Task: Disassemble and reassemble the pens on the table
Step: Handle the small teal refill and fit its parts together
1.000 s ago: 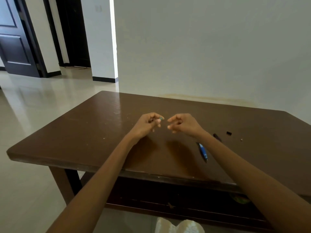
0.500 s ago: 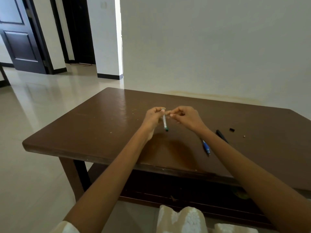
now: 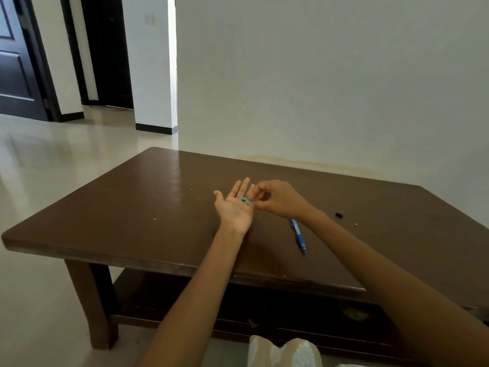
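Observation:
My left hand (image 3: 235, 205) lies palm up over the brown table (image 3: 158, 207), fingers stretched flat. A short green pen part (image 3: 245, 200) rests across that palm. My right hand (image 3: 277, 198) is beside it, with thumb and fingertips pinched at the part's right end. A blue pen (image 3: 298, 234) lies on the table just below my right wrist, tip toward me. A small black pen piece (image 3: 338, 215) and a tiny pale bit (image 3: 356, 225) lie to the right of my right forearm.
The table's back edge stands against a white wall (image 3: 317, 88). A lower shelf (image 3: 291, 313) runs under the tabletop. Shiny tiled floor (image 3: 53, 168) spreads to the left, with dark doors behind. White cloth (image 3: 283, 350) shows at the bottom edge.
My left hand has turned palm up and opened flat. The green-tipped part that both hands pinched upright now lies on that palm, with my right fingertips still on it.

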`<move>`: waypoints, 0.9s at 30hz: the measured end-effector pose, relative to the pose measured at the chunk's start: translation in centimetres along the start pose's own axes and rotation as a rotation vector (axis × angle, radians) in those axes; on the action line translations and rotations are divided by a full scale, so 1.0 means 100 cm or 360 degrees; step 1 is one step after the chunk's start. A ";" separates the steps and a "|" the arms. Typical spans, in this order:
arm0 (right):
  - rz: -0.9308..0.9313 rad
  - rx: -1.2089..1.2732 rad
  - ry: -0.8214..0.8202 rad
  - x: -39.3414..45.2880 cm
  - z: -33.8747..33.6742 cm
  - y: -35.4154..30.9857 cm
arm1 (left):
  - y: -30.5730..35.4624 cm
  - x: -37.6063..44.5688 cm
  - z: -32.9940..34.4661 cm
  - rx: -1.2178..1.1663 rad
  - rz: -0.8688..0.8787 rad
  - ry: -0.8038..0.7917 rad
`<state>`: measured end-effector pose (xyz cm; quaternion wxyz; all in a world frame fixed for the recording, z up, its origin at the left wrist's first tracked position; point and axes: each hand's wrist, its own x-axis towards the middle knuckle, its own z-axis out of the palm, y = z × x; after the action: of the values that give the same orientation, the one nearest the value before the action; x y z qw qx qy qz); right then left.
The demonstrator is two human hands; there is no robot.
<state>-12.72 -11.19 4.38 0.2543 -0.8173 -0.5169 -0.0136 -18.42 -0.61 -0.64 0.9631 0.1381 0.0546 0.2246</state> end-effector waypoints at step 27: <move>-0.0199 -0.0551 -0.0261 0.003 -0.017 -0.008 | -0.010 -0.011 -0.006 -0.0194 -0.0133 -0.0141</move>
<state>-12.83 -11.43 6.28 0.0656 -0.8135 -0.5756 -0.0514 -19.11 -1.76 -1.48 0.9797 0.0866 0.0039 0.1807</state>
